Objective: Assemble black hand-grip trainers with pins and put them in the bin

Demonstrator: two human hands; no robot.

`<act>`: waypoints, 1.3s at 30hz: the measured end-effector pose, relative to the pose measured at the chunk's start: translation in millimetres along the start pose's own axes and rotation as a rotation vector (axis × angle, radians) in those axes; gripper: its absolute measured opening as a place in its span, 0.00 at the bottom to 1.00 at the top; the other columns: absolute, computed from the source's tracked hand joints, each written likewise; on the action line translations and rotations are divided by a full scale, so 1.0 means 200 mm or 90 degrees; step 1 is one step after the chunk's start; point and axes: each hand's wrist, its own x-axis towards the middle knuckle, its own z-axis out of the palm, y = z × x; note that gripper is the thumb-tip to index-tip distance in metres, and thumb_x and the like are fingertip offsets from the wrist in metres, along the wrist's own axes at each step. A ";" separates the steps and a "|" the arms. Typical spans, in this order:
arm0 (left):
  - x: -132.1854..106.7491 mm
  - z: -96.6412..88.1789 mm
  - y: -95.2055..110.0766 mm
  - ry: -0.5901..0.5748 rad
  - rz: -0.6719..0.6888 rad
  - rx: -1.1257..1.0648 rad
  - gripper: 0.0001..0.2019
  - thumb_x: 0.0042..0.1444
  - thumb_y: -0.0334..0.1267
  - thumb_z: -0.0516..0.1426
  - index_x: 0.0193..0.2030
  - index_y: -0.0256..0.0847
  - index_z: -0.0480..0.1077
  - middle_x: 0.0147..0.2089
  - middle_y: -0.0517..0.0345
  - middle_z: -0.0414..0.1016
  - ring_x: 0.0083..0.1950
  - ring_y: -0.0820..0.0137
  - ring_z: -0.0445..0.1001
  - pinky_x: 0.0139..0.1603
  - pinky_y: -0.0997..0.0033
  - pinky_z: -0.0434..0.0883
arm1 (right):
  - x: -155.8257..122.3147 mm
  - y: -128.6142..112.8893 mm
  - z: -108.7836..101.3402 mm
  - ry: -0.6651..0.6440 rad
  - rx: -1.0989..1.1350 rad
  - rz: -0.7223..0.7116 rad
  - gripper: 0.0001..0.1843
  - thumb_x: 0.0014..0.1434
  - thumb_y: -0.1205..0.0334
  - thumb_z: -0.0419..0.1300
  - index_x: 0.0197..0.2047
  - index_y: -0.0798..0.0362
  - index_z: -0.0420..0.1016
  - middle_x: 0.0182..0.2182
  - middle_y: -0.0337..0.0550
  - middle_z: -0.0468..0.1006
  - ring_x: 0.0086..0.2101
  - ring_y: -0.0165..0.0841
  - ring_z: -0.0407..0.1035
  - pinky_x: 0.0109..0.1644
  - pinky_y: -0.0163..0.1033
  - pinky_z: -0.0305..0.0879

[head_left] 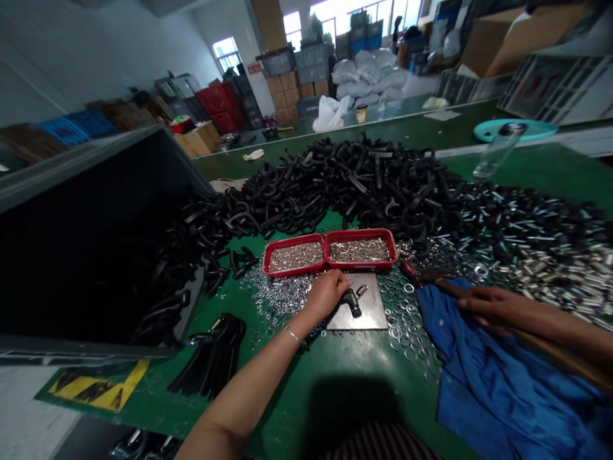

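My left hand [328,294] is closed over the left part of a bare metal plate [371,316]. Its fingers pinch a black hooked plastic part [353,303], whose far portion is hidden under the hand. A small shiny metal sleeve [362,290] lies beside that part. On the right, my right hand [493,305] is wrapped around the wooden handle of a hammer [447,285], with the hammer resting over a blue cloth [474,351]. Two red trays [330,257] of tiny metal pins stand just behind the plate.
Black curved parts [354,172] form a big heap across the back. A large grey bin [96,255] tips toward the table at left. Washers [405,319], bolts [517,211] and metal sleeves [560,275] lie at right. Bundled black parts [215,354] sit front left; a glass bottle [500,150] stands back right.
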 end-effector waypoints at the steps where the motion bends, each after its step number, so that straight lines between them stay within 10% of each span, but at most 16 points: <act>1: 0.00 0.02 0.00 -0.003 -0.005 0.021 0.10 0.63 0.42 0.58 0.33 0.40 0.70 0.34 0.57 0.75 0.37 0.68 0.72 0.39 0.71 0.64 | -0.02 -0.03 0.01 0.010 0.041 0.013 0.21 0.60 0.41 0.58 0.31 0.51 0.71 0.23 0.41 0.72 0.20 0.29 0.62 0.23 0.36 0.55; 8: 0.00 0.07 0.02 -0.019 0.040 0.170 0.10 0.65 0.41 0.56 0.35 0.39 0.69 0.37 0.52 0.75 0.40 0.64 0.73 0.42 0.67 0.66 | -0.16 -0.14 0.21 0.110 0.322 -0.068 0.20 0.58 0.46 0.65 0.49 0.46 0.69 0.29 0.39 0.75 0.21 0.28 0.65 0.23 0.34 0.64; 12: -0.01 0.05 0.03 -0.056 0.223 0.279 0.12 0.66 0.44 0.54 0.37 0.38 0.70 0.39 0.48 0.74 0.46 0.58 0.72 0.51 0.58 0.65 | -0.15 -0.15 0.33 0.135 0.168 -0.119 0.29 0.59 0.42 0.61 0.59 0.48 0.69 0.31 0.45 0.80 0.17 0.31 0.66 0.16 0.35 0.62; 15: -0.05 0.04 0.02 -0.033 0.202 0.255 0.25 0.58 0.57 0.59 0.51 0.36 0.68 0.47 0.44 0.74 0.52 0.52 0.71 0.56 0.51 0.65 | -0.12 -0.19 0.42 0.177 -0.047 -0.247 0.27 0.63 0.45 0.58 0.62 0.46 0.70 0.43 0.48 0.83 0.36 0.43 0.78 0.37 0.45 0.77; 20: -0.17 0.04 0.03 -0.033 0.091 0.136 0.55 0.46 0.58 0.68 0.72 0.35 0.45 0.55 0.38 0.72 0.61 0.45 0.67 0.64 0.42 0.59 | -0.08 -0.35 0.55 0.258 -0.199 -0.398 0.29 0.68 0.53 0.53 0.70 0.43 0.60 0.63 0.44 0.70 0.57 0.47 0.70 0.61 0.54 0.67; 28: -0.17 0.06 0.01 -0.062 0.088 0.069 0.55 0.46 0.48 0.70 0.73 0.31 0.44 0.55 0.36 0.72 0.61 0.46 0.66 0.65 0.43 0.61 | 0.10 -0.29 0.59 0.131 -0.191 -0.287 0.27 0.69 0.50 0.48 0.67 0.50 0.64 0.45 0.49 0.82 0.40 0.43 0.79 0.43 0.46 0.75; 35: -0.32 0.09 0.08 0.124 -0.021 -0.094 0.41 0.58 0.48 0.62 0.72 0.43 0.47 0.52 0.47 0.70 0.54 0.58 0.71 0.59 0.52 0.68 | 0.12 -0.38 0.64 0.403 -0.213 -0.396 0.19 0.66 0.53 0.54 0.56 0.51 0.75 0.55 0.56 0.74 0.55 0.51 0.65 0.61 0.59 0.58; 39: -0.40 0.09 0.15 0.164 0.019 -0.110 0.41 0.59 0.48 0.61 0.73 0.50 0.44 0.56 0.46 0.68 0.58 0.57 0.69 0.62 0.49 0.67 | 0.16 -0.52 0.73 0.201 0.159 -0.306 0.18 0.64 0.45 0.58 0.44 0.50 0.79 0.38 0.46 0.79 0.39 0.41 0.72 0.48 0.47 0.68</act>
